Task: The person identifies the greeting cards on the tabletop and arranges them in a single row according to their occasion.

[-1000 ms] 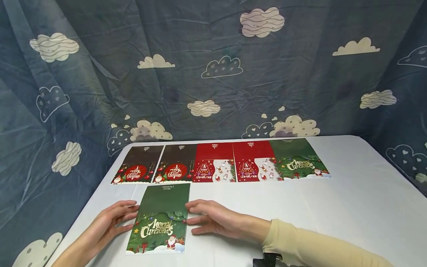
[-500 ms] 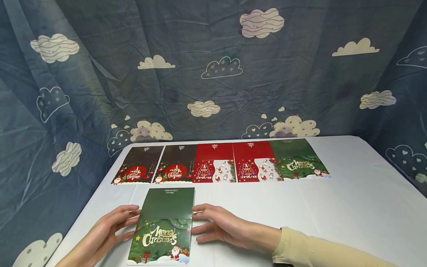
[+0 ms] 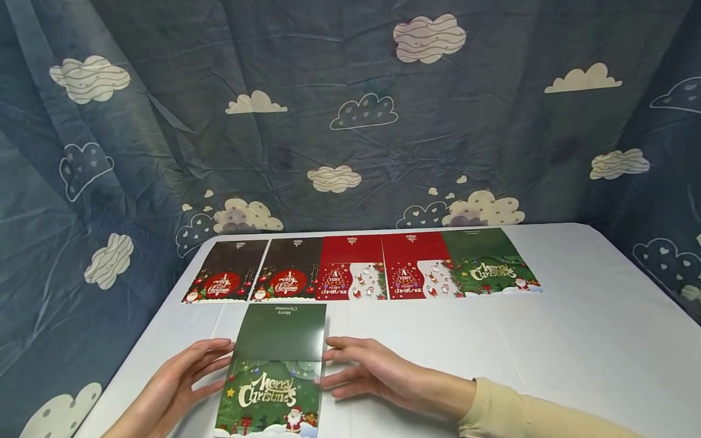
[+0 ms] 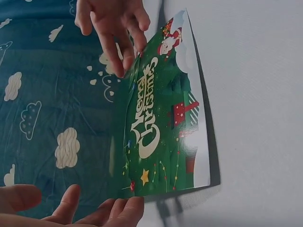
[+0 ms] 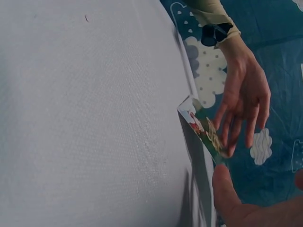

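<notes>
In the head view a green Merry Christmas card (image 3: 279, 334) is spread full length at the front left, a crease across its middle. It carries gold lettering and a small Santa. My left hand (image 3: 177, 377) is at its left edge with fingers extended, and my right hand (image 3: 378, 374) is at the right edge with fingertips touching it. The left wrist view shows the card (image 4: 163, 109) between both hands, a shadow along its near edge. From the right wrist the card (image 5: 201, 130) appears edge-on and slanted, its near edge over the tablecloth; my left hand (image 5: 246, 94) is beyond.
Behind lies a row of similar cards: two black ones, a left black card (image 3: 221, 267) and a right one (image 3: 287, 267), then two red ones, including a red card (image 3: 350, 267), and a green card (image 3: 493, 261). A white tablecloth (image 3: 580, 340) covers the table; a cloud-patterned curtain (image 3: 361, 152) hangs behind.
The green card has shifted right and a little toward me, with both hands moving along at its sides. The row of cards behind has stayed put.
</notes>
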Demonstrator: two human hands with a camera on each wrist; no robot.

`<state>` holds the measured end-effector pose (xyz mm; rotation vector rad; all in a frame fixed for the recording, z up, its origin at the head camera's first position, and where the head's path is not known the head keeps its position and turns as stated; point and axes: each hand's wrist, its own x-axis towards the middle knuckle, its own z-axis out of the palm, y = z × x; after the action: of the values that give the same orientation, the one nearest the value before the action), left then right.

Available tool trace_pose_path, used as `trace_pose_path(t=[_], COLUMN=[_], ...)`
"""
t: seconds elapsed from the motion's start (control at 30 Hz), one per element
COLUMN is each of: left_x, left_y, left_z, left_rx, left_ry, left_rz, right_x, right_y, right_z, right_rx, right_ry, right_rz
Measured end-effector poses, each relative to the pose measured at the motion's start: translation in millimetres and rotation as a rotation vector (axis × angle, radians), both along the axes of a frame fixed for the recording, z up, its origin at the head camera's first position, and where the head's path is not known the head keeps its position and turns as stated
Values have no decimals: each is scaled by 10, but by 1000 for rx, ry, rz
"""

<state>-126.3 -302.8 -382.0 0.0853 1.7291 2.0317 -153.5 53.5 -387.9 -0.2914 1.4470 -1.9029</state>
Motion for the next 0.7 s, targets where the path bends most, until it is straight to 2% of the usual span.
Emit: trace_pose_path(t=[0.13, 0.37, 0.43, 0.6, 0.7], left_x=[7, -23, -23, -29, -42], left_y=[38, 163, 198, 260, 286], left_z=[10, 40, 40, 23, 9], left_rx=[32, -36, -47, -43, -27], left_ry=[28, -7, 7, 47, 41], left_rz=[-22, 84, 96, 91, 80], right_x=[-19, -56, -65, -88, -101], right_y=[37, 106, 128, 183, 214], right_z=[1, -3, 0, 5, 6], right_rx=[7, 18, 20, 19, 17], right_ry=[21, 36, 36, 50, 59], right_rz=[7, -7, -9, -3, -1])
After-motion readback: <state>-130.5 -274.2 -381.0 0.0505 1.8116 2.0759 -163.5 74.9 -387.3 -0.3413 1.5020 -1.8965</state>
